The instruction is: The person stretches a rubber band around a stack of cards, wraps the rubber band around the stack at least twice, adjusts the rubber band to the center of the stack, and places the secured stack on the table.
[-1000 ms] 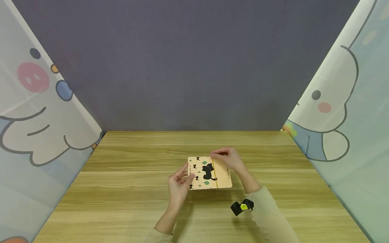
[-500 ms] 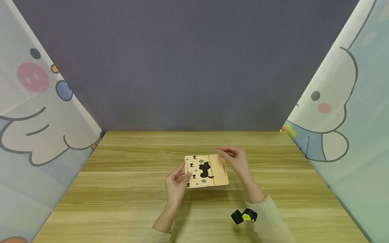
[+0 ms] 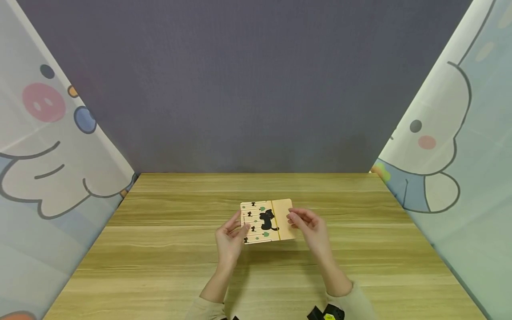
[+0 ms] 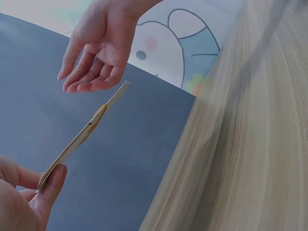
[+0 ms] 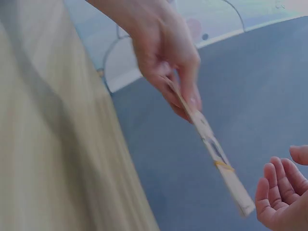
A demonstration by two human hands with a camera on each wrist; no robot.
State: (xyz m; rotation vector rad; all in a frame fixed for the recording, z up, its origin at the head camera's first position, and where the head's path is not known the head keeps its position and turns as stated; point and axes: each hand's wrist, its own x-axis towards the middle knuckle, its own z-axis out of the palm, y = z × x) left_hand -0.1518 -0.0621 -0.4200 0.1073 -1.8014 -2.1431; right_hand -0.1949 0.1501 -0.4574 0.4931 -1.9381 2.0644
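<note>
A thin cream notebook (image 3: 261,226) with a black cat, small bows and green leaves on its cover is held up over the table. A yellow elastic band (image 3: 276,224) runs around it toward the plain right end. My left hand (image 3: 229,243) pinches the left end, thumb on the cover and fingers behind. My right hand (image 3: 314,226) is beside the right edge with loosely bent fingers. Seen edge-on in the left wrist view, the notebook (image 4: 77,142) has a gap between it and the right hand (image 4: 103,53). The right wrist view also shows the right hand (image 5: 284,197) holding nothing.
A wood-grain table (image 3: 168,266) lies beneath both hands. Behind it rises a dark grey panel (image 3: 256,89), with cartoon-printed curtains at the left (image 3: 60,178) and right (image 3: 452,133). A black wrist camera mount (image 3: 326,313) shows at the right sleeve.
My right hand has left the notebook's top edge near the band and moved out and down beside its right end. The notebook has shifted slightly left and up in the left hand's grip.
</note>
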